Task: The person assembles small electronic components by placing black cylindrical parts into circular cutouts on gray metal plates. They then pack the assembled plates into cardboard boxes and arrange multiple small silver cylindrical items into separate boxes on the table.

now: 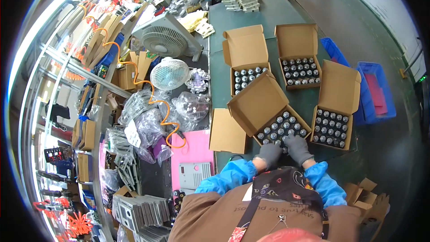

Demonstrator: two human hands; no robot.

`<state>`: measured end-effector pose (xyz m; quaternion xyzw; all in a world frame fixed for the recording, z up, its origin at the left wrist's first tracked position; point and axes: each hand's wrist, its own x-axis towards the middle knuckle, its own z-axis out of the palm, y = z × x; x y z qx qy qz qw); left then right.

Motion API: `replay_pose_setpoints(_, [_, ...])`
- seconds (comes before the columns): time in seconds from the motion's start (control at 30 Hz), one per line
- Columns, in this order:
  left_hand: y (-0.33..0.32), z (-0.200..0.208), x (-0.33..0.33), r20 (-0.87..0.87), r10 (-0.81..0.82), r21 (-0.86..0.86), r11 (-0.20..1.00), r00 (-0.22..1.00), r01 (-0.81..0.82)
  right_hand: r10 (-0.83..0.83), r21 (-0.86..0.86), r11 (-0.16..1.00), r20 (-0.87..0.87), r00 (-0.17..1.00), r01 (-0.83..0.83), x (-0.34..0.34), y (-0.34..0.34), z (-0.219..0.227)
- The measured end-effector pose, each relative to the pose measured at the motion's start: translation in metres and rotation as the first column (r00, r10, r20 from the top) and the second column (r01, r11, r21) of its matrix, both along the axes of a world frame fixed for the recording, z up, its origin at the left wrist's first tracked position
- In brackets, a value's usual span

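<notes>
The nearest open cardboard box (257, 103) is tilted on the green bench and holds rows of silver, hex-topped metal parts (274, 126) with dark bases. Both my hands wear dark grey gloves and reach into its near corner. My left hand (270, 154) has its fingers bent down around a metal part in the nearest row. Beside it, my right hand (297, 149) is closed at another part, its fingertips among the metal tops. The undersides of both hands are hidden. Blue sleeves cover my forearms.
Similar filled boxes stand behind (246, 47), back right (296, 40) and right (338, 80). A closed box (227, 131) lies left. Blue bins (374, 94) are beyond the bench's right edge. Fans (168, 40), plastic bags (148, 116) and an orange hose (168, 130) crowd the left.
</notes>
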<state>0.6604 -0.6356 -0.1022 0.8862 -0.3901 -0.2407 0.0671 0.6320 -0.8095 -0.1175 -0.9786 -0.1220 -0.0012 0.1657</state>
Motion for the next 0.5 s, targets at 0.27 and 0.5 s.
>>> replay_pose_setpoints(0.27, [-0.005, -0.009, 0.017, -0.028, -0.123, -0.046, 0.992, 0.992, 0.121, 0.015, -0.063, 0.998, -0.069, 0.998, -0.020, 0.001, 0.000, 0.012])
replay_pose_setpoints(0.5, [0.003, -0.017, 0.010, 0.046, -0.162, -0.089, 0.982, 0.986, 0.166, -0.036, -0.061, 0.998, -0.094, 0.995, 0.030, 0.003, -0.001, 0.015])
